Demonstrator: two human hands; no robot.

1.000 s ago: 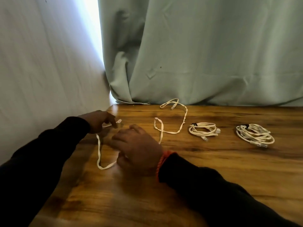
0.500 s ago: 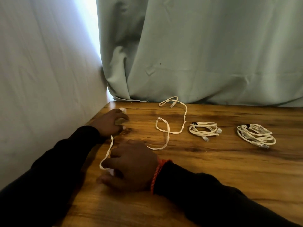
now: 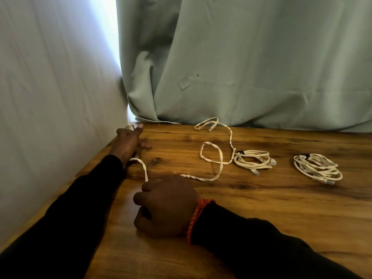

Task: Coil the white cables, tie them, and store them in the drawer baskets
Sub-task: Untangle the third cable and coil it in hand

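A loose flat white cable (image 3: pixel 219 160) snakes over the wooden table (image 3: pixel 261 208), from a plug near the curtain to my hands. My left hand (image 3: pixel 128 143) is stretched to the table's far left corner and holds the cable's end, which pokes out above the fingers. The cable runs back under that wrist to my right hand (image 3: pixel 165 204), a fist gripping the cable near the table's middle. Two white cables lie coiled and tied with black ties: one (image 3: pixel 253 161) at centre right, the other (image 3: pixel 317 168) further right.
A pale green curtain (image 3: pixel 251 63) hangs behind the table's far edge. A white cloth-covered wall (image 3: pixel 50 87) runs along the table's left edge. No drawer or basket is in view.
My left hand has moved away to the far left corner with the cable end. My right hand has pulled back toward me, drawing the cable out straighter between them.
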